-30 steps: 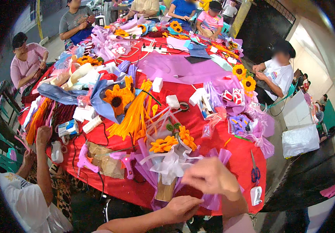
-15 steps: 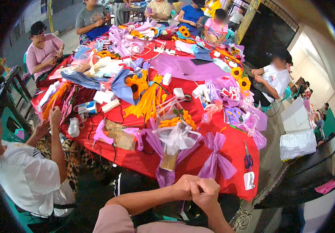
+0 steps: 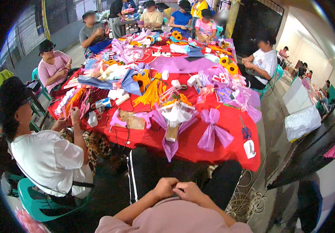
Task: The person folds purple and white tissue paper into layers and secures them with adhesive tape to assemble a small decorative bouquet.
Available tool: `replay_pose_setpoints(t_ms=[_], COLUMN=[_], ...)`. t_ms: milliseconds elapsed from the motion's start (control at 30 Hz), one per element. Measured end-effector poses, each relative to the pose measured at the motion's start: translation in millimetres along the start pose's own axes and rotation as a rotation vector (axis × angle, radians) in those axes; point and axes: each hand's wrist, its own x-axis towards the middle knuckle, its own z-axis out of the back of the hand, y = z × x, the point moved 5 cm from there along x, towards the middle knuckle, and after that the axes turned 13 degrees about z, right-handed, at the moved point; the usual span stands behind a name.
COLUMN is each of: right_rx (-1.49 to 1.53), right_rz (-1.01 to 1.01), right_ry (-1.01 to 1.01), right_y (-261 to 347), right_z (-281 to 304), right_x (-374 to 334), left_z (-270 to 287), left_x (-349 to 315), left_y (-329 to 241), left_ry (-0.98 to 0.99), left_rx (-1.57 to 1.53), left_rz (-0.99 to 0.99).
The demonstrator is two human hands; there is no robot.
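Left hand [image 3: 165,188] and right hand [image 3: 192,192] have drawn back from the table [image 3: 231,122], fingers pressed together, whether pinching anything I cannot tell; the bouquet [image 3: 174,119] lies on it; bracing both should steady fingerwork

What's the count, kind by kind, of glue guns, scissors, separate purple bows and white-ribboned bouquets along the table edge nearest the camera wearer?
Glue guns: 2
Scissors: 1
Purple bow: 1
White-ribboned bouquet: 1
Total: 5
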Motion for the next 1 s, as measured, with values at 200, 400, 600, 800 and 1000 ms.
replay_pose_setpoints(t_ms=[200,400,600,800,1000], right_rx=[0.144,0.513,0.489,0.471,0.431], right_rz=[-0.248,-0.452,-0.38,-0.564,-0.411], right_ry=[-0.202,-0.446,-0.598,-0.575,-0.67], right_y=[-23,-88,-104,-100,-109], right_z=[-18,-28,-27,-24,-30], right_x=[-12,-52,-60,-65,-80], left_z=[2,-21,-34,-34,-45], left_x=[2,3,5,13,18], left_y=[30,31,30,36,30], left_ry=[-0.193,-0.102,-0.231,-0.2,-0.123], left_rx=[-0.01,0.105,-0.114,-0.25,-0.139], left_rz=[0.277,0.249,0.212,0.405,0.377])
